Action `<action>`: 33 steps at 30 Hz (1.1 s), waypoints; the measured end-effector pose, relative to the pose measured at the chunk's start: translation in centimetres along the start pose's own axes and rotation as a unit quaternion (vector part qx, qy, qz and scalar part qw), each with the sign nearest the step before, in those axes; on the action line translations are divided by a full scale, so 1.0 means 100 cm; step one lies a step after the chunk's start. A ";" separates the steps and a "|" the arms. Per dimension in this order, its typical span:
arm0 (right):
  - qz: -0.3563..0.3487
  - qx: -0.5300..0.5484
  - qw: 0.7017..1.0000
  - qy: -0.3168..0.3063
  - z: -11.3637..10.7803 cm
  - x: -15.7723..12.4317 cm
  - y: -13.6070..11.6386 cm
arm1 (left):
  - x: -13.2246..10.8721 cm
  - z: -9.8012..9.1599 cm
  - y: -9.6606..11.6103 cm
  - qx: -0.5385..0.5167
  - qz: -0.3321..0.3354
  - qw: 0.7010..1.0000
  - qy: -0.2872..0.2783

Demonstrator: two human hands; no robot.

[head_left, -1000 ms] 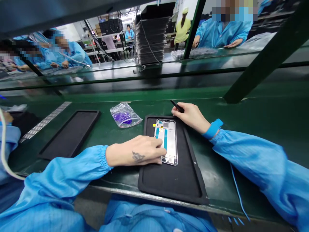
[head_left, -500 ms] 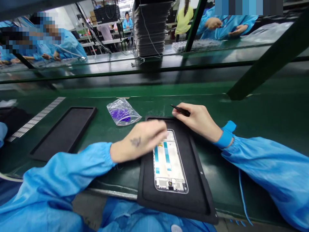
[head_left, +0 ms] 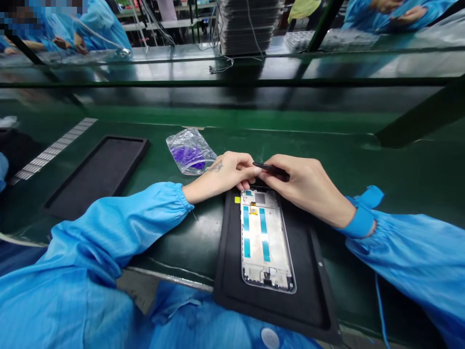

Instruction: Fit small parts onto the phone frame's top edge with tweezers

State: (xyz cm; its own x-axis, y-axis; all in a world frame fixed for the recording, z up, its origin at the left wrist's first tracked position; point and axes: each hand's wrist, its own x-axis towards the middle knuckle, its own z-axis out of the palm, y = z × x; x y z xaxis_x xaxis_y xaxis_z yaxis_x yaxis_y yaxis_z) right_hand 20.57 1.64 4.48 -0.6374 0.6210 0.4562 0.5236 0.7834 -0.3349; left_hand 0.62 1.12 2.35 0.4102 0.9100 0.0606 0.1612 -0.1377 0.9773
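A white phone frame (head_left: 266, 238) with blue strips lies lengthwise in a black foam tray (head_left: 312, 291) in front of me. My left hand (head_left: 227, 172) rests at the tray's far left corner, its fingers curled and pressed against the tip of a thin black tool (head_left: 271, 168). My right hand (head_left: 308, 186) grips that tool just beyond the frame's top end. A small yellow tab (head_left: 237, 199) sits beside the frame's top left corner.
A clear bag with purple parts (head_left: 191, 152) lies just left of my hands. A second black tray (head_left: 98, 169) stands empty further left on the green bench. Stacked dark trays (head_left: 250, 24) and other people in blue coats are across the line.
My left hand left the frame's side and moved up to meet the right hand's tool at the tray's far end. The tray with the frame has come nearer to me.
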 end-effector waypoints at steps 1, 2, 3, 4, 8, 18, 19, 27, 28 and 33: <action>-0.004 -0.008 1.000 0.001 -0.001 0.002 -0.001 | 0.000 -0.001 0.002 -0.016 -0.011 1.000 -0.003; -0.008 -0.014 1.000 0.003 -0.001 0.005 -0.002 | -0.001 -0.002 0.004 -0.034 -0.024 0.999 -0.004; -0.012 -0.018 1.000 0.004 -0.002 0.007 -0.003 | -0.002 -0.003 0.006 -0.054 -0.041 0.998 -0.002; -0.016 -0.020 1.000 0.004 -0.002 0.009 -0.004 | -0.003 -0.004 0.008 -0.075 -0.059 0.995 0.004; -0.014 -0.009 1.000 0.009 0.002 0.011 -0.005 | -0.007 -0.002 0.012 -0.136 -0.103 0.985 0.025; 0.107 0.091 0.988 0.066 -0.019 0.007 0.007 | -0.006 0.000 0.012 -0.134 -0.130 0.982 0.039; 0.116 0.097 0.986 0.067 -0.023 0.007 0.009 | -0.006 0.000 0.012 -0.129 -0.131 0.982 0.039; 0.238 0.334 0.908 0.080 -0.022 -0.001 0.010 | -0.005 0.000 0.009 -0.091 -0.122 0.988 0.031; 0.247 0.349 0.902 0.063 -0.022 -0.002 0.009 | -0.004 0.000 0.008 -0.085 -0.119 0.989 0.029; 0.198 0.266 0.943 0.042 -0.023 -0.004 0.001 | -0.003 -0.002 0.002 -0.060 -0.099 0.993 0.010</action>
State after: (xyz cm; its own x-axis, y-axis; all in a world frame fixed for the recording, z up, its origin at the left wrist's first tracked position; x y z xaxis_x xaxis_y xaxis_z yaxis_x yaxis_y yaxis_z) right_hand 22.12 1.40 6.19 -0.3934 0.8805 0.2645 0.3396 0.4065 -0.8482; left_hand 0.35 0.91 2.55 0.3627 0.9225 -0.1320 0.1276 0.0912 0.9876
